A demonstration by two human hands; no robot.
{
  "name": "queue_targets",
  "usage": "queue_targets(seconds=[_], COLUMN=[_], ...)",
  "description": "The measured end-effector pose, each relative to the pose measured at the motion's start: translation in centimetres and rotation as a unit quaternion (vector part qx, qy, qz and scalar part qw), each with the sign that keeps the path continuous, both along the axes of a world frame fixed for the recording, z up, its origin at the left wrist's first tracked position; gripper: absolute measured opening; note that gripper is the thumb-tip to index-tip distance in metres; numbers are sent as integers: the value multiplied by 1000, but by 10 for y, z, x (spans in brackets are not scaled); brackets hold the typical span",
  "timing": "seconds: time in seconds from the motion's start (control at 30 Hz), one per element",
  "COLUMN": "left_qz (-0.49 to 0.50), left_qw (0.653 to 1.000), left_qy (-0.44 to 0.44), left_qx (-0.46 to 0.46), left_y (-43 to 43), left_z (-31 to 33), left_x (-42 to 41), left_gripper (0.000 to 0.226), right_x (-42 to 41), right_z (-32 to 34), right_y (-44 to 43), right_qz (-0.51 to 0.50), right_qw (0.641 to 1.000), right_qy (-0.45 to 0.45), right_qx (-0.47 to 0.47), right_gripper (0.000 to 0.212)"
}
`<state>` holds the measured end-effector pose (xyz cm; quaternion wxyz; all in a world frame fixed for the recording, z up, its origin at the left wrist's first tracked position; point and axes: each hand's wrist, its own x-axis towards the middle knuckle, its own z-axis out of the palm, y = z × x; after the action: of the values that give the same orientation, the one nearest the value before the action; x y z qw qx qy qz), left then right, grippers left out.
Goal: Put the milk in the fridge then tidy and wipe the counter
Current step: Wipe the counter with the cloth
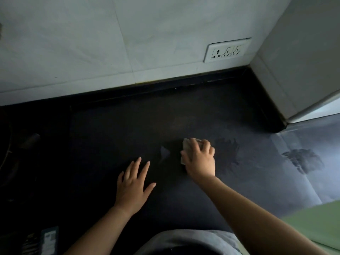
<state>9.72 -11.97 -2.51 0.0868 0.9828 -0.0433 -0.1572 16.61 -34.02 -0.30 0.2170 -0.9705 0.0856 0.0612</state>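
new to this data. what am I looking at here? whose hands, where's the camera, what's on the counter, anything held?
There is no robot: a person is working with two bare hands. The single picture comes from a wide-angle camera on their head, looking forward and down.

The dark surface is a kitchen counter against a pale wall with a socket plate. The right hand presses a small pale cloth onto the counter, as if wiping. The left hand lies flat and open, holding nothing.

Right of the cloth are two dark smeared patches, probably damp marks or stains. The objects at the far left are too dark to identify. No milk is in view.
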Motion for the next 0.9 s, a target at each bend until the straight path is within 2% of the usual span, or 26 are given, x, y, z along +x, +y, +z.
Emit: queue_targets(seconds=[0.07,0.13,0.27,0.37,0.57,0.73,0.9], left_qz=[-11,-10,5,1,1,8,13], left_qw=[1000,1000,1000,1000,1000,1000,999], left_qy=[12,12,15,15,17,23,11], left_qx=[13,11,-14,-9,-8,-15,-29], left_y=[2,3,1,2,3,4,2], left_z=[1,2,4,2,0,0,0], left_x=[1,1,-1,-1,-3,-2,-3], left_gripper=[71,71,71,70,69,69,69], right_x=[-17,-34,-46,-27,4,-42,-44], right_z=[-5,-10,-13,-9,-3,-14,-21], right_y=[13,12,-17,-33,-7,3,-9], right_qz=[80,107,104,75,8,92,79], right_qw=[997,994,994,996,999,994,993], right_qy=[7,15,16,20,17,1,-14], right_qx=[8,17,25,30,30,53,82], right_gripper=[59,65,67,60,52,55,52])
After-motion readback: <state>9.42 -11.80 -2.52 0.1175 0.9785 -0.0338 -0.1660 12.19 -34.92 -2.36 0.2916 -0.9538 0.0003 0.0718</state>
